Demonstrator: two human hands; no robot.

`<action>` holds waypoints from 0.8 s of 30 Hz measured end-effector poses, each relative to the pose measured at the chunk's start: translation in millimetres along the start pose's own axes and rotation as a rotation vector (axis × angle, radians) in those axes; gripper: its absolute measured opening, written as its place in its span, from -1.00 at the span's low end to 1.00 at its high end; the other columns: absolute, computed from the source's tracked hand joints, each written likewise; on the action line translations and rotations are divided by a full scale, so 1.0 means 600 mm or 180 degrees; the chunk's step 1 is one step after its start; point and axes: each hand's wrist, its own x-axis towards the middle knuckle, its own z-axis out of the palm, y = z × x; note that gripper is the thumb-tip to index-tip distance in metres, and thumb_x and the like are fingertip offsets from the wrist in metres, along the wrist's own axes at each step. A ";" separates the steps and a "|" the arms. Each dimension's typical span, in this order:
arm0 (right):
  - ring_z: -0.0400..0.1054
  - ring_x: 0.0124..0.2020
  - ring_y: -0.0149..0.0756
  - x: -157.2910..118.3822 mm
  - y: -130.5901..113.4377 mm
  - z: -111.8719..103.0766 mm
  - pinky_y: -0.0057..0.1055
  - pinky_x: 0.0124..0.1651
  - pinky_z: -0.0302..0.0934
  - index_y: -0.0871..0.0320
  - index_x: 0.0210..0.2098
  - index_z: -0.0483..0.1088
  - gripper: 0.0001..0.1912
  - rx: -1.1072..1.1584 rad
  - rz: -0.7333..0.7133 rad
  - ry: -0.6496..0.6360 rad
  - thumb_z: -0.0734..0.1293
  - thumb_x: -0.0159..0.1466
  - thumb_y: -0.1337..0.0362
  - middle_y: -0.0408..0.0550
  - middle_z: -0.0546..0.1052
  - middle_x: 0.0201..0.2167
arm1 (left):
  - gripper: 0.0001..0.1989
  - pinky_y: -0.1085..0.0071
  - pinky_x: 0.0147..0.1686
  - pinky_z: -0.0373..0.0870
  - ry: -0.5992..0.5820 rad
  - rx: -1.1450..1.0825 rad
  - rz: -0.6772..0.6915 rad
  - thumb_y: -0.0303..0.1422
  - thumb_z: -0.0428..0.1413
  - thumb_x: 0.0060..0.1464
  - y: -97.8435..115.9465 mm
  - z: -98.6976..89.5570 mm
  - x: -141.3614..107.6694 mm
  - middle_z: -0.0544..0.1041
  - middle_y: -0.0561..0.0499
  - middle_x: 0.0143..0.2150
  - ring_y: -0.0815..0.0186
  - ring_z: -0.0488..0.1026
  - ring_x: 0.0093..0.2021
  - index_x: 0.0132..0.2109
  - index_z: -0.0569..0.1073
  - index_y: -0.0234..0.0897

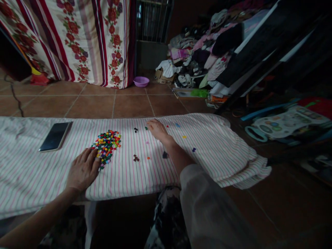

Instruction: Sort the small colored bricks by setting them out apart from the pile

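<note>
A pile of small multicoloured beads [107,147] lies on the striped cloth [124,180]. My left hand [84,167] rests flat at the pile's left edge, fingers stretched out and touching the nearest beads. Farther right, my right hand [157,129] is lowered to the cloth with its fingers drawn together. Beside its fingertips are green beads [146,128]; anything inside the pinch is hidden. Around it lie small colour groups: black beads [136,130], brown beads [136,158], an orange bead [148,158], a pink one [147,142], dark grey beads [165,155] and a red bead [167,126].
Blue beads [177,125], yellow beads [184,137] and purple beads [194,149] lie right of my right arm. A phone [55,136] lies at the left. Beyond the table are a purple basin [141,81], a floral curtain [88,41] and heaped clothes [199,52].
</note>
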 end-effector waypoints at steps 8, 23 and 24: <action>0.30 0.08 -0.20 0.015 -0.025 0.028 -0.36 0.11 0.17 0.15 -0.02 0.49 -0.64 -0.0466 0.0168 -0.0560 0.12 0.36 0.43 0.08 0.48 0.03 | -0.58 0.00 0.15 0.29 0.0103 0.0459 0.0017 -0.26 -0.22 0.28 0.015 -0.004 0.004 0.45 -0.24 0.14 -0.07 0.25 0.27 0.06 0.41 -0.34; 0.32 0.03 -0.15 0.007 -0.037 0.016 -0.33 0.07 0.18 0.15 -0.02 0.49 -0.67 -0.0427 0.0375 -0.0173 0.15 0.37 0.32 0.10 0.48 -0.02 | -0.52 0.01 0.20 0.23 -0.0004 0.0160 -0.0327 -0.18 -0.23 0.28 0.017 -0.002 0.006 0.41 -0.27 0.19 -0.03 0.23 0.29 0.14 0.35 -0.35; 0.32 0.03 -0.15 0.007 -0.039 0.014 -0.33 0.08 0.18 0.15 -0.01 0.48 -0.67 -0.0392 0.0361 -0.0097 0.15 0.37 0.33 0.10 0.49 -0.02 | -0.52 0.01 0.21 0.22 -0.0008 0.0139 -0.0344 -0.18 -0.23 0.27 0.017 -0.003 0.006 0.41 -0.26 0.19 -0.02 0.22 0.30 0.14 0.35 -0.34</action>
